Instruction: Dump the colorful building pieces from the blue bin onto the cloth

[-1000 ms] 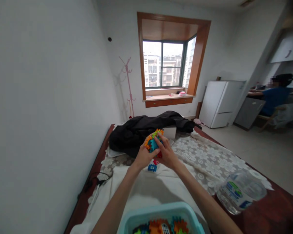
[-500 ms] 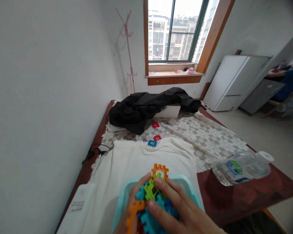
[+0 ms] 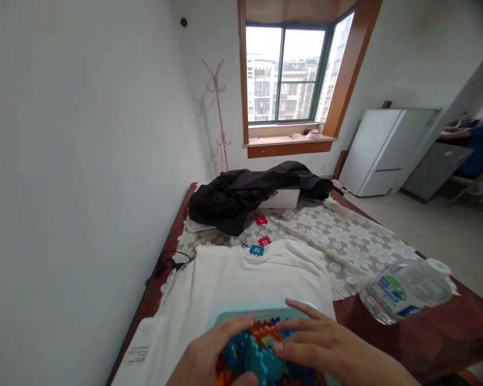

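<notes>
Both hands rest on a cluster of interlocking plastic blocks [image 3: 261, 351] held over the pale blue bin [image 3: 249, 311]. The left hand [image 3: 203, 359] curls its fingers against the cluster's left side; the right hand [image 3: 326, 348] lays extended fingers [image 3: 295, 324] across its top and right side, grasping it. Judged from this, the cluster is at the bin, close to being deposited. Well beyond the fingertips, 3 loose blocks [image 3: 260, 245] lie on the white cloth [image 3: 225, 273] and lace cover, not yet collected. A water bottle [image 3: 402, 292] lies to the right of the right-hand fingers.
</notes>
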`<state>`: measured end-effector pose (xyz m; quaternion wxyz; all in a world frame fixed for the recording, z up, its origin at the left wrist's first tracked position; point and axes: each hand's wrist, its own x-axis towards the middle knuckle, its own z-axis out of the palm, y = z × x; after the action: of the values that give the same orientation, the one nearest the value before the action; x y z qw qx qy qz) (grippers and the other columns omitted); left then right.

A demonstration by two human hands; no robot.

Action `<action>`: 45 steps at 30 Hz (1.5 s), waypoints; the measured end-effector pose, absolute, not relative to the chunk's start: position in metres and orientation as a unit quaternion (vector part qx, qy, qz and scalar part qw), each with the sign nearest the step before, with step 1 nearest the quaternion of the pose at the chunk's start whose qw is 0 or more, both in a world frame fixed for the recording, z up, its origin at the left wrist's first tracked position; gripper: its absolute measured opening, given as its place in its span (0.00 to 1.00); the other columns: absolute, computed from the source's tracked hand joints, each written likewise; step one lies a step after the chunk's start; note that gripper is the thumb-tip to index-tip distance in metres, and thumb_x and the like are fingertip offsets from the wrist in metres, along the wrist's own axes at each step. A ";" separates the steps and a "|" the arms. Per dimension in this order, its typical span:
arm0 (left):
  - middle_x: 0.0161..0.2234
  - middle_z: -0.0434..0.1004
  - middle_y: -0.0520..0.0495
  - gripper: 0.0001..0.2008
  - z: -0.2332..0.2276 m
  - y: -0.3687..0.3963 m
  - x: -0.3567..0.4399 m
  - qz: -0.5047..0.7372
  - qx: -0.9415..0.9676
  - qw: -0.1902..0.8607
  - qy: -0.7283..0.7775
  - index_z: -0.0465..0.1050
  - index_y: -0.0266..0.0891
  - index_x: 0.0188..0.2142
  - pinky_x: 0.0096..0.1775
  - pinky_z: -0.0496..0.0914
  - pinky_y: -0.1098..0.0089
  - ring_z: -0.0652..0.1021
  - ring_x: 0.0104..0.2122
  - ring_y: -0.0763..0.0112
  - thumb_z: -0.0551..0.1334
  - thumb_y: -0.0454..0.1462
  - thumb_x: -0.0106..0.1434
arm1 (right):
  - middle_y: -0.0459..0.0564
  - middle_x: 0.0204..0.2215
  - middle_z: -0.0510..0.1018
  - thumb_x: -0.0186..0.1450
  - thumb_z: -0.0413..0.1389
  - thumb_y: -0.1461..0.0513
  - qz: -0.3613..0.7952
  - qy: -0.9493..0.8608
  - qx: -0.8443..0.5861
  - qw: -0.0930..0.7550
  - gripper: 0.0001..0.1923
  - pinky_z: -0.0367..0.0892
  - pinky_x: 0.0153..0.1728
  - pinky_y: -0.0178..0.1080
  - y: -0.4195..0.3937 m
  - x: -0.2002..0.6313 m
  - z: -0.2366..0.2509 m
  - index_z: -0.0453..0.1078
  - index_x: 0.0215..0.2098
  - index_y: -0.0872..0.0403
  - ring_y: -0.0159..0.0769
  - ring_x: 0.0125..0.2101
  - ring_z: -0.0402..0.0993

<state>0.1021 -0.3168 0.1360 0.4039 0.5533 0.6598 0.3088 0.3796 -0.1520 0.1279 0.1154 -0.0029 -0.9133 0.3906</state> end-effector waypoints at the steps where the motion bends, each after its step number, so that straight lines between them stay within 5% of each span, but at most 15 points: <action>1: 0.62 0.78 0.49 0.27 0.140 -0.310 0.100 0.320 0.553 0.369 0.675 0.77 0.59 0.60 0.67 0.67 0.51 0.76 0.62 0.49 0.69 0.53 0.61 | 0.47 0.55 0.84 0.72 0.60 0.51 0.402 -0.903 -0.001 0.148 0.34 0.52 0.73 0.60 -0.145 0.382 0.130 0.55 0.73 0.30 0.46 0.59 0.78; 4: 0.57 0.82 0.45 0.20 0.141 -0.276 0.089 0.368 0.556 0.314 0.676 0.80 0.51 0.55 0.63 0.71 0.55 0.78 0.58 0.53 0.62 0.52 0.68 | 0.48 0.40 0.87 0.75 0.54 0.44 0.427 -0.863 -0.031 0.267 0.25 0.66 0.65 0.55 -0.108 0.371 0.123 0.66 0.68 0.37 0.43 0.44 0.85; 6: 0.54 0.83 0.42 0.19 0.131 -0.242 0.081 0.391 0.591 0.307 0.635 0.79 0.45 0.54 0.60 0.73 0.58 0.80 0.55 0.57 0.60 0.49 0.71 | 0.48 0.39 0.86 0.77 0.51 0.46 0.394 -0.860 -0.116 0.304 0.21 0.73 0.56 0.50 -0.075 0.344 0.109 0.72 0.62 0.43 0.42 0.43 0.84; 9: 0.53 0.84 0.41 0.18 0.102 -0.185 0.070 0.342 0.637 0.280 0.632 0.80 0.41 0.53 0.57 0.74 0.61 0.81 0.53 0.60 0.56 0.45 0.73 | 0.55 0.52 0.83 0.76 0.51 0.48 0.263 -0.901 -0.258 0.229 0.22 0.71 0.55 0.47 -0.029 0.288 0.081 0.74 0.58 0.50 0.44 0.52 0.79; 12: 0.54 0.82 0.37 0.16 0.072 -0.137 0.062 0.305 0.627 0.224 0.681 0.79 0.37 0.53 0.60 0.70 0.58 0.80 0.55 0.57 0.56 0.40 0.73 | 0.63 0.57 0.78 0.65 0.64 0.46 0.219 -0.905 -0.314 0.186 0.30 0.66 0.58 0.54 -0.002 0.243 0.049 0.74 0.58 0.55 0.57 0.57 0.73; 17: 0.54 0.78 0.39 0.18 0.043 -0.104 0.047 0.235 0.573 0.122 0.776 0.75 0.37 0.55 0.61 0.67 0.45 0.76 0.57 0.54 0.62 0.45 0.72 | 0.59 0.48 0.80 0.58 0.68 0.51 0.207 -0.894 -0.371 0.141 0.20 0.66 0.50 0.47 0.018 0.214 0.010 0.79 0.43 0.54 0.53 0.49 0.76; 22: 0.55 0.80 0.38 0.17 0.030 -0.105 0.037 0.209 0.576 0.086 0.785 0.79 0.40 0.55 0.62 0.64 0.51 0.74 0.58 0.52 0.62 0.37 0.68 | 0.54 0.44 0.79 0.55 0.65 0.59 0.249 -0.882 -0.376 0.137 0.16 0.65 0.41 0.38 0.042 0.206 -0.008 0.78 0.41 0.55 0.43 0.41 0.75; 27: 0.52 0.82 0.40 0.18 0.021 -0.102 0.031 0.218 0.580 0.079 0.781 0.82 0.43 0.50 0.59 0.64 0.58 0.76 0.56 0.51 0.62 0.33 0.61 | 0.44 0.30 0.80 0.48 0.66 0.65 0.343 -0.862 -0.354 0.122 0.15 0.66 0.32 0.34 0.068 0.199 -0.013 0.77 0.36 0.55 0.38 0.31 0.75; 36: 0.44 0.83 0.40 0.13 0.002 -0.091 0.013 0.352 0.517 0.120 0.771 0.81 0.41 0.46 0.50 0.70 0.63 0.80 0.47 0.56 0.60 0.35 0.65 | 0.54 0.52 0.79 0.73 0.60 0.58 0.334 -0.841 -0.374 0.206 0.16 0.77 0.49 0.49 0.119 0.168 -0.007 0.72 0.56 0.55 0.43 0.48 0.79; 41: 0.44 0.80 0.40 0.14 0.010 -0.093 0.013 0.463 0.517 0.142 0.706 0.83 0.42 0.45 0.55 0.70 0.60 0.78 0.48 0.56 0.61 0.41 0.66 | 0.56 0.61 0.73 0.73 0.61 0.54 0.235 -0.859 -0.409 0.199 0.22 0.71 0.57 0.58 0.132 0.155 -0.012 0.70 0.61 0.54 0.49 0.57 0.73; 45: 0.43 0.81 0.38 0.23 0.026 -0.092 0.016 0.537 0.499 0.231 0.640 0.82 0.38 0.47 0.48 0.74 0.59 0.79 0.42 0.56 0.64 0.52 0.63 | 0.57 0.60 0.74 0.66 0.66 0.54 0.184 -0.891 -0.380 0.168 0.27 0.65 0.59 0.57 0.122 0.155 -0.017 0.71 0.61 0.51 0.55 0.59 0.69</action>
<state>0.0164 -0.0919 0.0261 0.2313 0.4986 0.6399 0.5370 0.1552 0.1224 -0.0165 0.1682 -0.3801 -0.8908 0.1837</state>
